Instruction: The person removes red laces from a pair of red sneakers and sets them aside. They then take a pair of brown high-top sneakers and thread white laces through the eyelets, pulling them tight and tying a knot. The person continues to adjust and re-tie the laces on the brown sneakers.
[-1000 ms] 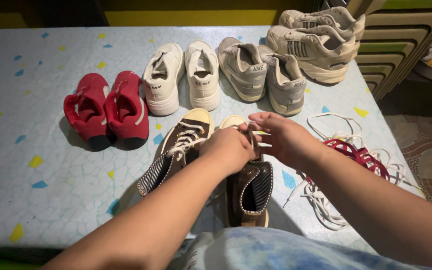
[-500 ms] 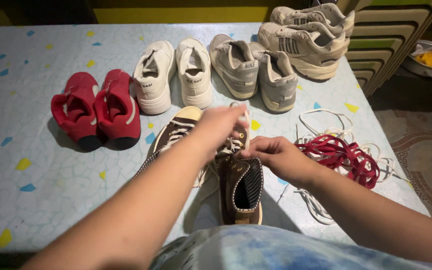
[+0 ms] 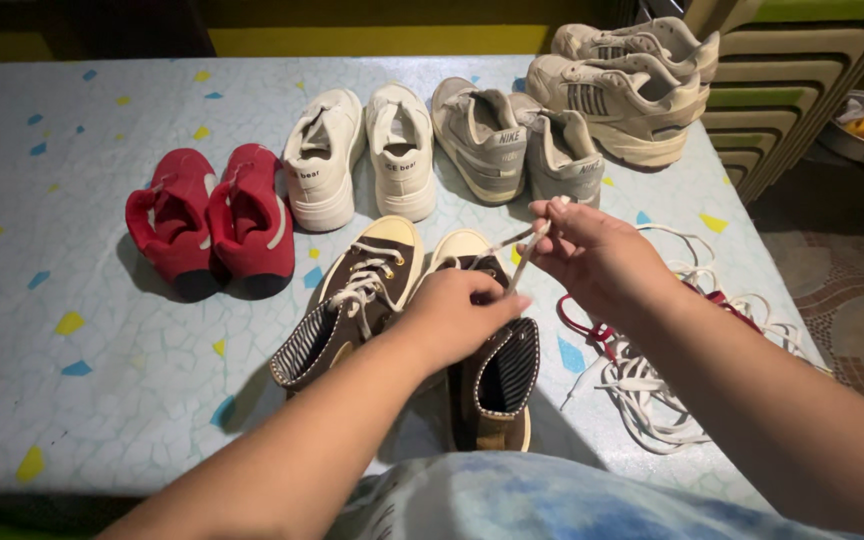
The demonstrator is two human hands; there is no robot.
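Two hands on a brown high-top shoe [image 3: 497, 375], lower centre of frame.
Right hand [image 3: 592, 255] pinches a white lace [image 3: 529, 250]; left hand [image 3: 457, 315] grips the shoe's top.

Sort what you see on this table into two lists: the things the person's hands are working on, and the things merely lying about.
In hand:
left hand on the brown high-top shoe
right hand pulling its white lace
the laced matching brown shoe

Lying about:
red shoes
white shoes
grey trainers
beige trainers
pile of loose white and red laces
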